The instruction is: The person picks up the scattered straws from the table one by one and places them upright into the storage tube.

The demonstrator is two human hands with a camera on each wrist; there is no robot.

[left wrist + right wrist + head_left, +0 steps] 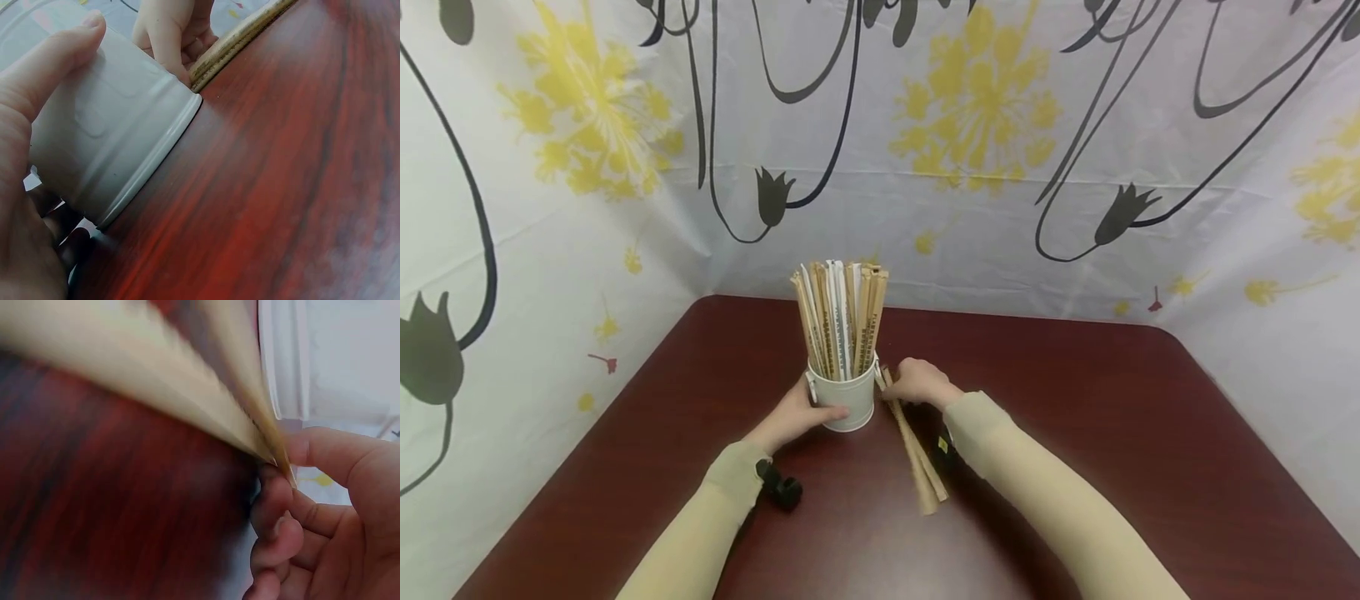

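A small white bucket [856, 398] stands upright on the table, packed with wrapped drinking straws [841, 325] in tan and white paper sleeves. My left hand [792, 418] grips the bucket from its left side, thumb across the front; in the left wrist view the thumb lies over the bucket wall [119, 119]. Just right of the bucket, my right hand [919, 383] pinches two tan wrapped straws [917, 471] by their far ends. They slant toward the near side, spread slightly apart. The right wrist view has these straws [156, 381] blurred, held between thumb and fingers.
The dark red wooden table [1075, 400] reaches back to a white curtain [865, 125] with yellow and grey flower prints, which also hangs at both sides. A black wrist strap device [784, 492] sits on the left wrist.
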